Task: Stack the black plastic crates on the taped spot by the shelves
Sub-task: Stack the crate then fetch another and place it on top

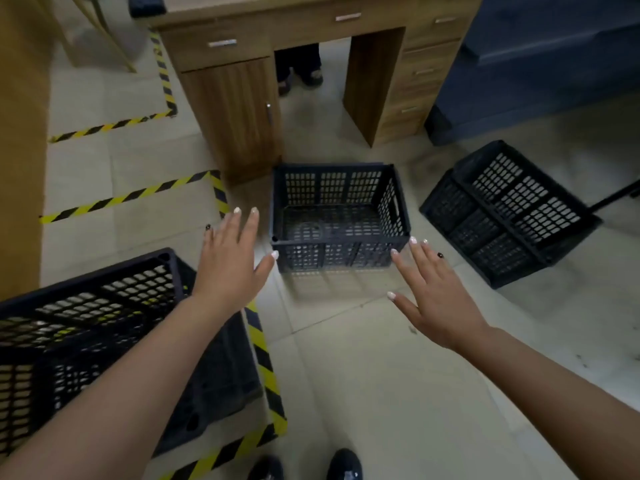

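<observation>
A black crate (114, 341) sits far left of the upright middle crate (337, 220), inside a square of yellow-and-black floor tape (266, 372). The left hand (230, 265) reaches forward with fingers straight and spread, holding nothing, just left of the middle crate and above the tape corner. The middle crate stands open side up on the tiled floor (381, 393), just in front of a wooden desk (277, 81). The right hand (436, 299) hovers near the middle crate's front right corner, fingers likewise straight and spread, gripping nothing. Well right of the middle crate, a third crate (512, 216) lies tipped, its perforated base showing, near a dark blue cabinet (536, 64).
</observation>
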A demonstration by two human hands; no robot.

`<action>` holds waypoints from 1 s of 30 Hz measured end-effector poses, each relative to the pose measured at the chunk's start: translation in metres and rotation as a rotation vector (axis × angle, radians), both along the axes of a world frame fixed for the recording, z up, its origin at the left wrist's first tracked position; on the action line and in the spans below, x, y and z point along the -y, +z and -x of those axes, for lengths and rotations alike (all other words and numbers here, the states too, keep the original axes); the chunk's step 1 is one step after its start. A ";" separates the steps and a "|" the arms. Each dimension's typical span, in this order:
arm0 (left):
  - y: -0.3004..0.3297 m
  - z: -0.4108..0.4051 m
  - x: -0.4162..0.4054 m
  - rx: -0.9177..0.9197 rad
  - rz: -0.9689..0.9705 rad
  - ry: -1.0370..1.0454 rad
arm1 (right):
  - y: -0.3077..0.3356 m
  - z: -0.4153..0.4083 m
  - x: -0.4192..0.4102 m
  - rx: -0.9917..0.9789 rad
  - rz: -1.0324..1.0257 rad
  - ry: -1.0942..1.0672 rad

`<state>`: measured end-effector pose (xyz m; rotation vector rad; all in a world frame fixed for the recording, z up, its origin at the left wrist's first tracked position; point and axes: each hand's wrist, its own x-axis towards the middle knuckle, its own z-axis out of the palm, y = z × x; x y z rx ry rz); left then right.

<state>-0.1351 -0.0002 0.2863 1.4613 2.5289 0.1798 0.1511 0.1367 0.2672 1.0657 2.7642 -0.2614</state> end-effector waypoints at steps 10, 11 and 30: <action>-0.022 0.053 -0.130 -0.045 0.119 -0.085 | -0.003 0.041 -0.134 0.213 -0.056 0.042; -0.028 0.063 -0.143 -0.050 0.130 -0.079 | -0.004 0.051 -0.148 0.215 -0.053 0.043; -0.116 0.134 -0.301 0.035 0.343 0.094 | -0.090 0.140 -0.364 0.162 0.133 0.083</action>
